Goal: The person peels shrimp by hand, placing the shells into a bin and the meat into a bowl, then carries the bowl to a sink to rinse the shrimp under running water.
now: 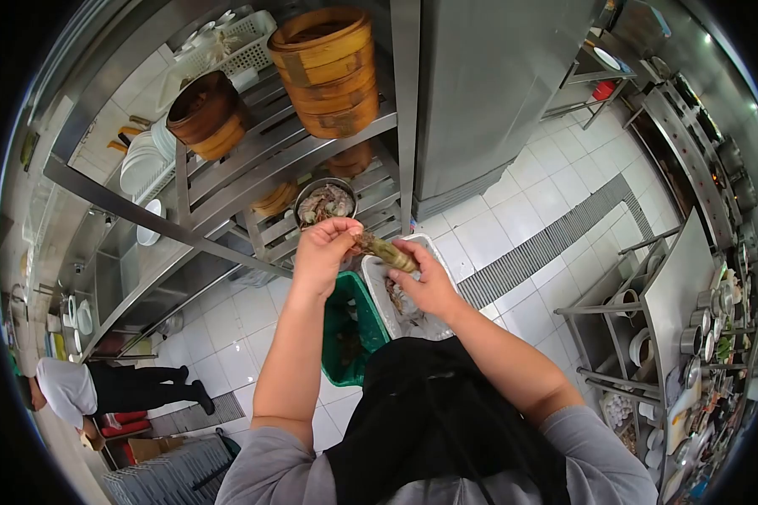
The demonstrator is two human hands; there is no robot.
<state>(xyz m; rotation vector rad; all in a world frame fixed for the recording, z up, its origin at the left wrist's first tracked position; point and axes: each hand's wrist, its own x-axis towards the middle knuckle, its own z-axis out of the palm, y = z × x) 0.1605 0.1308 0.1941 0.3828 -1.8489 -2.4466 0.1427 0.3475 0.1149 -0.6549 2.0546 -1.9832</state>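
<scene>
Both my hands hold one large shrimp (389, 252) in the middle of the view. My left hand (327, 252) pinches its head end, and my right hand (423, 273) has its fingers closed around the other end. Just beyond my left hand, a round metal bowl (327, 200) with shrimp in it stands by the rack. Below my hands is a white bin (436, 254) with shrimp and something pale inside, partly hidden by my right hand. A green bin (338, 337) with dark scraps stands beside it, to the left.
Bamboo steamers (327, 76) sit on a metal rack (290, 156) ahead. A tall steel cabinet (488, 93) stands right of it. Another person (67, 387) is at the far left. A steel shelf unit (623, 311) with pots is on the right, past a floor drain (547, 236).
</scene>
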